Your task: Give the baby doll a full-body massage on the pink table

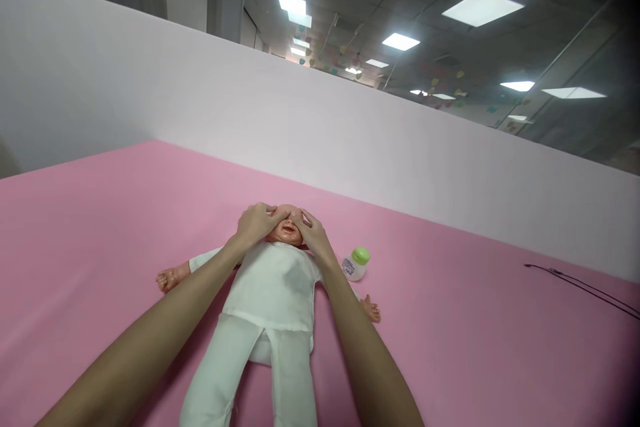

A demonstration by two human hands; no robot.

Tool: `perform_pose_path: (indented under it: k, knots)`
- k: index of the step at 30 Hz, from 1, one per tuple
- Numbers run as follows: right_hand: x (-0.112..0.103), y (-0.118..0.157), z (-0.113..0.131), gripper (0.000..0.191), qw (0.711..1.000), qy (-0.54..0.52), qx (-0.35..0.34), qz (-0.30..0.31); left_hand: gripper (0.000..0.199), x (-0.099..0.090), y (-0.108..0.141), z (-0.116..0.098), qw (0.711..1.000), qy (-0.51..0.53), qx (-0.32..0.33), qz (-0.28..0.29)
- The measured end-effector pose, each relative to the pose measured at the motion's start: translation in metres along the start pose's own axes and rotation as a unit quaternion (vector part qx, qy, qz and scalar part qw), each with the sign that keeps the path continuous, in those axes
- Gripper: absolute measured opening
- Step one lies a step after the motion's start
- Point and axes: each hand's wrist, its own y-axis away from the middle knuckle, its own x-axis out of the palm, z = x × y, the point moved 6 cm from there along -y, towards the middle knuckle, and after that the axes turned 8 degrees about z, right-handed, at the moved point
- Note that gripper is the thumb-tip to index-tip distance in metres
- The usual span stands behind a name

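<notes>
baby doll in white outfit, flat on its back on pink surface | left hand and right hand spread, fingers resting on its face | green-capped bottle just beside

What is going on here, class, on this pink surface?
A person works with both bare hands on a baby doll that lies on its back on a pink mat. The left hand and the right hand both rest on the doll's face, fingers over the forehead and eyes. The doll wears white clothes. A small bottle with a green cap lies beside the doll's head.
</notes>
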Motion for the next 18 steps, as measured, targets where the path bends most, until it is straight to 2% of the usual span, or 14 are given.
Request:
perform_pose_path:
  k: [3, 6, 13, 16, 18]
  knots:
    - [-0.0022, -0.0037, -0.0085, 0.051, 1.000, -0.009, 0.005, -0.013, 0.044, -0.0002, 0.0001, -0.0003, 1.000, 0.001, 0.016, -0.005]
    - [-0.0048, -0.0046, -0.0119, 0.055, 1.000, -0.004, 0.011, -0.025, 0.050, -0.0003, 0.0012, -0.0017, 1.000, -0.021, 0.014, 0.003]
    - [0.0004, -0.0021, -0.0043, 0.053, 1.000, 0.006, -0.003, -0.002, 0.053, -0.0009, 0.0023, -0.0007, 1.000, -0.023, -0.005, -0.012]
    - [-0.0008, -0.0029, -0.0056, 0.055, 1.000, 0.012, 0.000, -0.015, 0.047, -0.0003, 0.0015, -0.0008, 0.999, -0.041, -0.005, -0.012]
    - [-0.0025, -0.0030, -0.0059, 0.056, 0.999, 0.015, -0.001, -0.031, 0.050, -0.0005, 0.0013, -0.0012, 0.998, -0.058, -0.010, -0.011]
